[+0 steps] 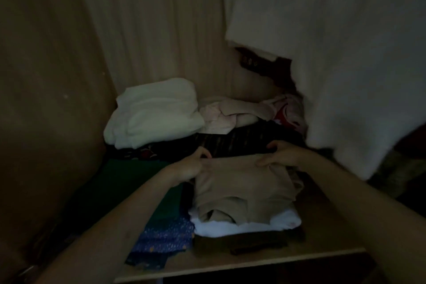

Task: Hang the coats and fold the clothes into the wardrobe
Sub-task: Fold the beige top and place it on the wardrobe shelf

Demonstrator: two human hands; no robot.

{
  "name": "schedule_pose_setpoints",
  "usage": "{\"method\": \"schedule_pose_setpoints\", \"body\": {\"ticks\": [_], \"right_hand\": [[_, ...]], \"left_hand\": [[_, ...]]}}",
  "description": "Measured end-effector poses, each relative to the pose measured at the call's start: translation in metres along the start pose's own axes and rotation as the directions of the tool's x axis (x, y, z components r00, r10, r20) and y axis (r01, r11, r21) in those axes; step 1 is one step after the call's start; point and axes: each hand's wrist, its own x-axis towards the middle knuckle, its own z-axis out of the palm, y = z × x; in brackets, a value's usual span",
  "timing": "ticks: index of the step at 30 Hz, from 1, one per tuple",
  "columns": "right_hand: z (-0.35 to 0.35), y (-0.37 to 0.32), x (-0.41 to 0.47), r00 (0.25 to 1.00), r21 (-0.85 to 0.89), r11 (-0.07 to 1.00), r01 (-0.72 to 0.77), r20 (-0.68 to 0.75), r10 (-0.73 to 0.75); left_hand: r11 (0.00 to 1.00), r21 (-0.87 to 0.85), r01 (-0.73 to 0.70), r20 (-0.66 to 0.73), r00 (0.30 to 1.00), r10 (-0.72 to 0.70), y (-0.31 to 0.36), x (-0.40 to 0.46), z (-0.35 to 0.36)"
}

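I see both hands on the far edge of a folded beige garment lying on a white folded garment on the wardrobe shelf. My left hand has a curled grip pinching its left corner; my right hand has a curled grip pressing its right corner. A white coat hangs above, right.

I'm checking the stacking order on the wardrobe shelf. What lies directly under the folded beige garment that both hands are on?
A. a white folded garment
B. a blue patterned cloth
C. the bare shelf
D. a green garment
A: the beige garment, held at its far edge by the left hand and right hand, rests on a white folded garment whose edge shows beneath it.
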Motion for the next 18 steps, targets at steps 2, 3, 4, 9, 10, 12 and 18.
{"method": "schedule_pose_setpoints", "body": {"ticks": [2,3,4,9,10,12,18], "right_hand": [[0.016,0.013,0.016,0.995,-0.035,0.999,0.008,-0.096,-0.011],[0.024,0.017,0.02,0.988,-0.086,0.996,0.034,-0.146,-0.046],[0.031,0.017,0.02,0.978,-0.204,0.977,0.067,-0.182,-0.105],[0.06,0.002,-0.003,0.754,-0.698,0.688,0.199,-0.34,-0.562],[0.067,-0.001,-0.01,0.764,-0.695,0.694,0.187,-0.341,-0.547],[0.083,0.001,-0.019,0.811,-0.721,0.682,0.124,-0.322,-0.488],[0.104,0.044,-0.014,0.9,-0.587,0.793,0.161,-0.243,-0.363]], "left_hand": [[0.901,0.429,-0.068,-0.101,0.987,0.123,-0.016,0.02,0.011],[0.749,0.66,-0.068,-0.144,0.966,0.215,-0.022,0.027,0.017],[0.593,0.803,-0.059,-0.16,0.937,0.31,-0.025,0.028,0.024],[0.487,0.853,-0.189,-0.259,0.656,0.709,-0.018,0.021,0.03],[0.53,0.792,-0.303,-0.245,0.639,0.73,-0.017,0.02,0.037],[0.613,0.647,-0.453,-0.186,0.686,0.704,-0.022,0.019,0.061],[0.57,0.763,-0.306,-0.164,0.76,0.629,-0.066,0.022,0.102]]}}
